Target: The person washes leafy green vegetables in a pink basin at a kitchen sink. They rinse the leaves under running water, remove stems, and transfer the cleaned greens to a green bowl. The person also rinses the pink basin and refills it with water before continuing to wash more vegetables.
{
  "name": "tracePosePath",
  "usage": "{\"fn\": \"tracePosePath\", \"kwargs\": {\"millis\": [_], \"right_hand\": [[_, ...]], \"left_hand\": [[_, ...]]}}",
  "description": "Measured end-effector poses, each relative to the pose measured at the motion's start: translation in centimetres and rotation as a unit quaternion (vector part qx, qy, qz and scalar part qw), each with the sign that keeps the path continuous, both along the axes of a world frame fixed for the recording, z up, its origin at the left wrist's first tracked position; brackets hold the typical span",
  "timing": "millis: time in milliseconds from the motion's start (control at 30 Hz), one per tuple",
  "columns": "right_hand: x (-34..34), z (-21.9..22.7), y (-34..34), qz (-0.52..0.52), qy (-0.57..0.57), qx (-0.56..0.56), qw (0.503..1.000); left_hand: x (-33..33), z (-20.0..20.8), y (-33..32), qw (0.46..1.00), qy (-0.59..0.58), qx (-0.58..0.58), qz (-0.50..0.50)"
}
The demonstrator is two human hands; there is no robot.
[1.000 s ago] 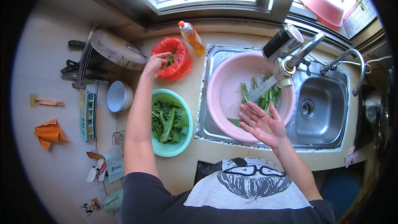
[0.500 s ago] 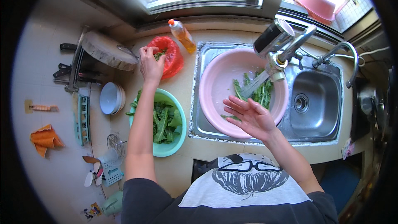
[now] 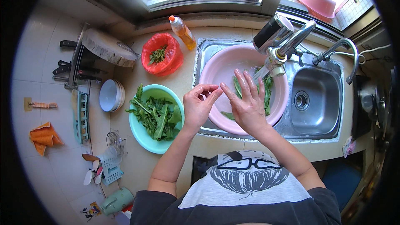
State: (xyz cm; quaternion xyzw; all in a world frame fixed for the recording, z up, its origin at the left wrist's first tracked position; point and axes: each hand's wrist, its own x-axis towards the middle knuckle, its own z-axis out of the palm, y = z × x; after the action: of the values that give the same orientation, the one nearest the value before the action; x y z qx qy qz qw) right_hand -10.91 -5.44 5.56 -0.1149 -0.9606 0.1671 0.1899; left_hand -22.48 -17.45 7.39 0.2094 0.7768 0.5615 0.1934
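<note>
Over the left rim of the pink basin (image 3: pixel 214 64), my left hand (image 3: pixel 197 110) pinches thumb and forefinger together by the tip of my right forefinger. Whether anything is between those fingertips I cannot make out. My wet right hand (image 3: pixel 251 112) is spread open, palm down, above the basin. Below and beyond it lie leafy greens (image 3: pixel 267 89), partly hidden, with water running onto them from the faucet (image 3: pixel 275 63). Left of my left hand, a mint-green bowl (image 3: pixel 141 141) holds more leafy greens (image 3: pixel 160 118). Behind that, a red plastic bag (image 3: pixel 173 58) lines a container with leaf scraps (image 3: pixel 157 55).
A bottle of orange liquid (image 3: pixel 183 33) stands by the sink's left corner. The steel sink (image 3: pixel 316 116) has a second faucet (image 3: pixel 354 58). Along the left wall are stacked bowls (image 3: pixel 110 96), a round wooden chopping board (image 3: pixel 106 48) and a rack of knives (image 3: pixel 75 68).
My left hand has left the red bag, moving right and nearer to meet my right hand. The right hand has turned palm down and risen slightly.
</note>
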Motion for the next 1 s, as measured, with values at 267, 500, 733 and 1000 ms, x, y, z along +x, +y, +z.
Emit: {"fn": "tracePosePath", "kwargs": {"millis": [267,500,733,1000], "right_hand": [[-0.1,0.0,-0.4,-0.019,0.017,0.098,0.995],[-0.4,0.4,-0.1,0.022,0.020,-0.168,0.985],[-1.6,-0.1,1.3,0.113,-0.006,-0.824,0.556],[-1.8,-1.2,1.9,0.188,0.011,-0.950,0.250]], "left_hand": [[1.2,-1.1,0.2,0.999,-0.009,0.018,0.026],[0.9,-1.6,0.6,0.991,-0.093,0.076,0.050],[-1.1,-0.7,-0.2,0.975,-0.188,0.114,0.034],[-6.7,-1.0,-2.1,0.993,-0.099,0.056,0.030]]}}
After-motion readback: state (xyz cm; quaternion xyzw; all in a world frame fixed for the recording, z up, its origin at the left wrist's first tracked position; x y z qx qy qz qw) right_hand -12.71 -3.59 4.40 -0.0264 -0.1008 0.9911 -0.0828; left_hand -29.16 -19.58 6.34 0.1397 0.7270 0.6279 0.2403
